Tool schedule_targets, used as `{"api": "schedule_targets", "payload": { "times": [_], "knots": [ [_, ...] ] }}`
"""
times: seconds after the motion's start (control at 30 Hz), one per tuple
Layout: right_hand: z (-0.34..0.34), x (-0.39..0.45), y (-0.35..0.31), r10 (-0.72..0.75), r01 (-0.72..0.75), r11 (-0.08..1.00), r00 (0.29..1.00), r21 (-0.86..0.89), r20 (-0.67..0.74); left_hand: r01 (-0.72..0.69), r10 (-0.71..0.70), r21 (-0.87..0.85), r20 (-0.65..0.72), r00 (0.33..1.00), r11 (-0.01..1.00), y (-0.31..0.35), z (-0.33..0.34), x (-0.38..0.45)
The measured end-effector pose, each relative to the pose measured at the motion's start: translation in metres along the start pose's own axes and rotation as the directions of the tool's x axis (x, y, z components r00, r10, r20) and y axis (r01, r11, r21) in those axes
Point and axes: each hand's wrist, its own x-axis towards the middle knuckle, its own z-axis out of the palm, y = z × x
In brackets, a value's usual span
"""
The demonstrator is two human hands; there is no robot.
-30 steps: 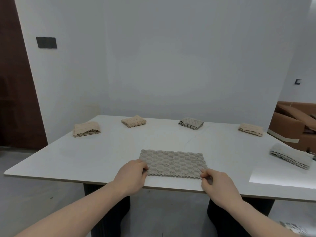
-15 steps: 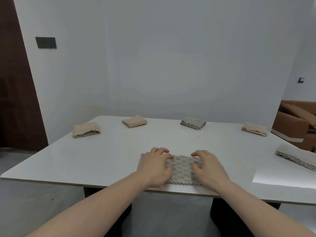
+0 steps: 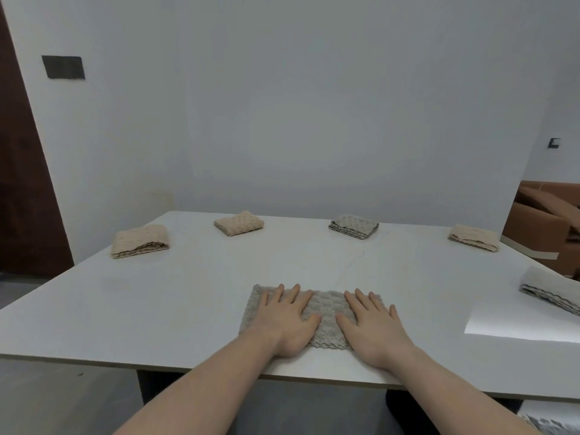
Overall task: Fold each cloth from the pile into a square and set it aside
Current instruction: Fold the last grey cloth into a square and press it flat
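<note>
A grey textured cloth (image 3: 326, 309) lies folded into a wide strip near the front edge of the white table (image 3: 188, 293). My left hand (image 3: 284, 318) rests flat on its left half, fingers spread. My right hand (image 3: 370, 324) lies flat on its right half, fingers spread too. Both palms press on the cloth and neither grips it. Much of the cloth is hidden under the hands.
Folded cloths sit around the table: a beige one (image 3: 139, 245) at far left, a beige one (image 3: 239, 223) at the back, a grey one (image 3: 353, 226) behind centre, a beige one (image 3: 473, 237) at far right. A grey cloth stack (image 3: 552, 290) lies at the right edge. Cardboard boxes (image 3: 546, 221) stand beyond.
Both hands left the cloth's near corners and came onto its top. They now lie flat with the fingers spread, and the cloth looks flatter.
</note>
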Motion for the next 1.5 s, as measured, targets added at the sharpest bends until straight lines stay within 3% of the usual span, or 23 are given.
{"api": "schedule_targets", "payload": {
  "times": [0.43, 0.73, 1.0, 1.13, 1.37, 1.5],
  "knots": [
    [-0.004, 0.011, 0.019, 0.103, -0.103, 0.995, 0.995, -0.004, 0.012, 0.104, -0.104, -0.012, -0.015, 0.994, 0.995, -0.029, -0.004, 0.000],
    [-0.001, 0.010, 0.021, 0.330, -0.319, 0.942, 0.937, 0.107, -0.112, 0.195, -0.196, -0.022, -0.040, 0.980, 0.981, -0.091, -0.012, -0.031],
    [-0.021, 0.017, 0.025, 0.400, -0.369, 0.881, 0.915, 0.296, -0.049, 0.176, -0.188, -0.106, -0.117, 0.975, 0.979, -0.091, -0.008, -0.031],
    [-0.035, 0.016, 0.020, 0.449, -0.395, 0.797, 0.893, 0.457, -0.011, 0.166, -0.184, -0.131, -0.140, 0.973, 0.977, -0.091, -0.008, -0.032],
    [-0.078, 0.022, -0.023, 0.413, -0.224, 0.722, 0.899, 0.655, -0.148, 0.145, -0.173, -0.163, -0.172, 0.970, 0.976, -0.093, -0.008, -0.032],
    [-0.095, 0.030, -0.058, 0.321, -0.147, 0.645, 0.943, 0.750, -0.091, 0.134, -0.170, -0.195, -0.180, 0.969, 0.972, -0.092, -0.007, -0.032]
  ]
}}
